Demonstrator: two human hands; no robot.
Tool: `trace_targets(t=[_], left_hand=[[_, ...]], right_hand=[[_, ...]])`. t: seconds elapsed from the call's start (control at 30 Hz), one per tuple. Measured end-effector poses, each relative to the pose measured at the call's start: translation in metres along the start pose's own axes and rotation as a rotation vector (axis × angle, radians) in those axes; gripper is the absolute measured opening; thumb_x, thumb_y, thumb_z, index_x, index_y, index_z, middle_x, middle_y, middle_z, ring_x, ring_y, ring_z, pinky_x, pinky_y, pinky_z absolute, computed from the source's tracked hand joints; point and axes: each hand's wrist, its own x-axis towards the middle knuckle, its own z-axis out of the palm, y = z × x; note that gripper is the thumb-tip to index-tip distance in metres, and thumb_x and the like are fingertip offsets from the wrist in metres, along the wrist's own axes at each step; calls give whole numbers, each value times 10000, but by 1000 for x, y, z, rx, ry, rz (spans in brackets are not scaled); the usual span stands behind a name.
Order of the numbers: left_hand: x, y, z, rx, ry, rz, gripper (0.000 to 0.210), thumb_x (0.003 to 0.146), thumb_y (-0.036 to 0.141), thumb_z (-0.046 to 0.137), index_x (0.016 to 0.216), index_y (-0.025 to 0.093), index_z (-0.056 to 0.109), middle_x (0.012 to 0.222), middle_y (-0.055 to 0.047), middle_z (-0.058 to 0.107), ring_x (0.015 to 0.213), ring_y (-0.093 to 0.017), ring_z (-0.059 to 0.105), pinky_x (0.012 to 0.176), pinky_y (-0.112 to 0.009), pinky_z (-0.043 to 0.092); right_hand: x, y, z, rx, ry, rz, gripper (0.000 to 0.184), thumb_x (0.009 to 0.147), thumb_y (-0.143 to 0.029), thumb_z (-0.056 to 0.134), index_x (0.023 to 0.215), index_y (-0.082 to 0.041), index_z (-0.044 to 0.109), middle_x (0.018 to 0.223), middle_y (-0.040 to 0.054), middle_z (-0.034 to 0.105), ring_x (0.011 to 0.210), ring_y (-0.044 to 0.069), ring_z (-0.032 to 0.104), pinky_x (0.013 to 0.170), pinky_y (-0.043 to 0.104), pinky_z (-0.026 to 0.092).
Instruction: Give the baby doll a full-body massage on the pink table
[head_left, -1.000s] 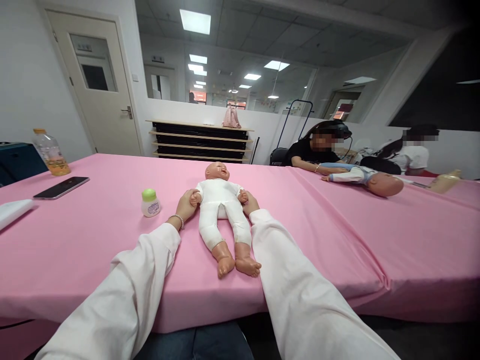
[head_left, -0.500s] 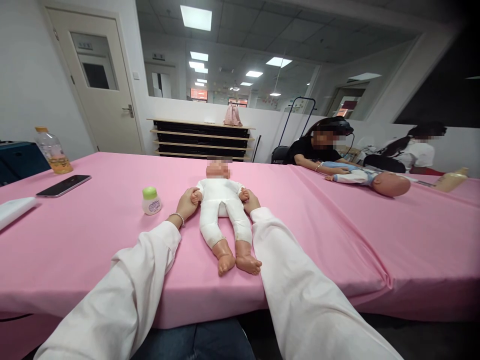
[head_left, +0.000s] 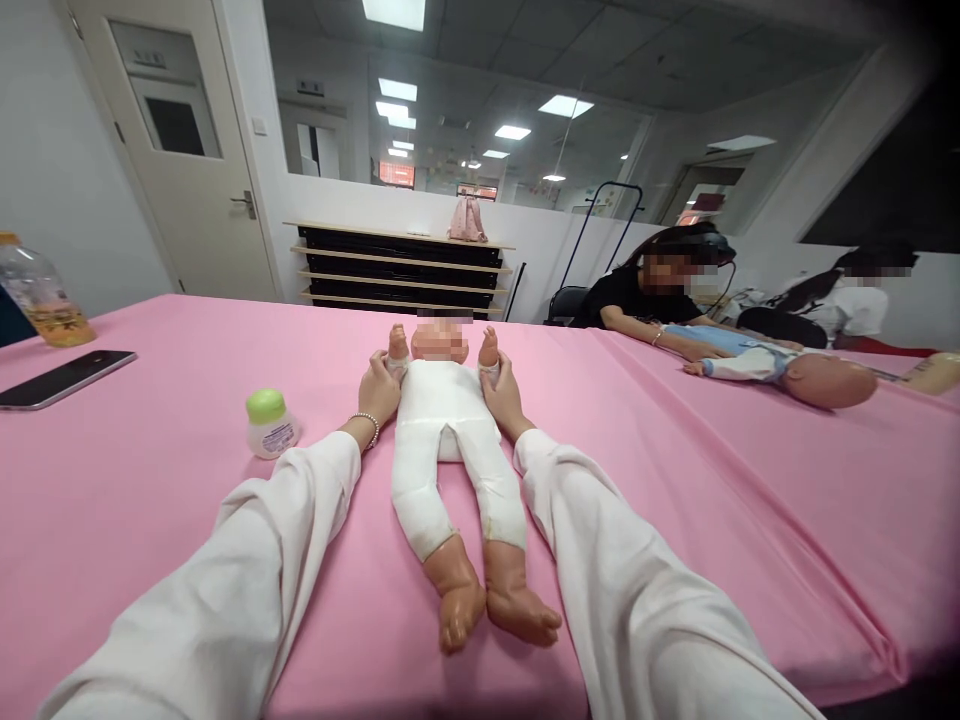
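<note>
A baby doll (head_left: 446, 400) in a white cloth suit lies on its back on the pink-covered table, feet toward me. Both its arms point up beside its head. My left hand (head_left: 380, 388), with a beaded bracelet at the wrist, is closed round the doll's arm on the left. Around the other arm, just under the doll's small hand, my right hand (head_left: 507, 394) is wrapped. Some of my fingers are hidden behind the doll's arms and body. Left of my left forearm stands a small white jar (head_left: 271, 428) with a green lid.
A phone (head_left: 67, 378) and a bottle of amber liquid (head_left: 49, 300) are at the left on the pink cloth (head_left: 180, 500). Across at the right, a person in black (head_left: 637, 300) handles another doll (head_left: 825, 380). Behind the table are stacked shelves (head_left: 405, 262) with a pink backpack (head_left: 467, 218).
The doll's arms have gone from low at its sides to raised beside its head, my hands moving with them. My view has shifted closer to the table.
</note>
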Motion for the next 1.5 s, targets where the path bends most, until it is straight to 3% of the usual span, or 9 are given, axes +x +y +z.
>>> trace_targets(t=[0.2, 0.37, 0.57, 0.7, 0.87, 1.1, 1.27, 1.37, 1.5], left_hand=[[31, -11, 19, 178, -54, -37, 398, 905, 342, 320, 1231, 152, 447, 1045, -182, 637, 908, -326, 618, 733, -429, 444], [46, -20, 31, 244, -86, -136, 331, 872, 359, 374, 944, 171, 637, 889, -177, 672, 898, -347, 608, 750, -463, 429], [44, -18, 27, 149, -103, -98, 377, 872, 413, 387, 1071, 180, 608, 1031, -166, 657, 967, -341, 598, 782, -445, 429], [34, -14, 19, 41, -4, -60, 561, 812, 408, 513, 1300, 149, 424, 1189, -175, 586, 1026, -330, 587, 804, -417, 446], [15, -9, 8, -8, 81, -4, 730, 770, 349, 568, 1396, 125, 268, 1199, -168, 567, 1049, -318, 578, 845, -415, 449], [-15, -15, -20, -4, -25, 156, 285, 754, 210, 522, 1036, 189, 554, 1012, -91, 624, 926, -250, 601, 826, -362, 460], [-36, -19, -39, -27, -191, 269, 250, 694, 89, 472, 894, 201, 569, 980, -54, 620, 914, -196, 585, 820, -301, 463], [-43, -11, -36, -132, -142, 165, 237, 705, 60, 464, 884, 191, 547, 935, -36, 625, 891, -175, 584, 823, -294, 463], [-39, 5, -19, -359, 50, -255, 291, 816, 181, 520, 1097, 167, 448, 1079, -78, 603, 965, -180, 586, 832, -312, 467]], right_hand=[[29, 37, 20, -31, 73, 246, 536, 833, -461, 440, 1285, -174, 437, 1246, 147, 558, 1080, 313, 560, 902, 443, 448], [44, 72, 29, -22, -1, 413, 335, 813, -477, 460, 882, -218, 661, 891, 77, 689, 892, 257, 617, 834, 367, 466], [37, 60, 27, -84, 36, 344, 379, 787, -526, 500, 1003, -243, 630, 944, 75, 685, 871, 264, 620, 793, 390, 478], [25, 36, 20, -115, 162, 199, 500, 790, -484, 509, 1203, -202, 512, 1124, 124, 630, 996, 292, 596, 860, 415, 468], [6, 15, 9, -144, 172, 99, 656, 788, -407, 515, 1353, -122, 341, 1278, 194, 524, 1131, 324, 531, 934, 459, 430], [-28, 8, -22, -34, -37, -27, 486, 724, -275, 568, 1200, -188, 523, 1192, 92, 606, 1105, 260, 560, 989, 418, 419], [-48, 2, -36, 21, -179, -2, 339, 703, -182, 516, 1020, -194, 634, 1056, 47, 677, 1022, 228, 606, 965, 393, 445], [-49, 0, -33, 71, -146, 19, 322, 709, -206, 508, 1006, -193, 632, 1052, 52, 677, 1023, 229, 607, 958, 397, 444], [-38, -3, -14, 231, 54, 219, 460, 710, -303, 553, 1149, -165, 523, 1174, 107, 620, 1086, 235, 585, 938, 392, 462]])
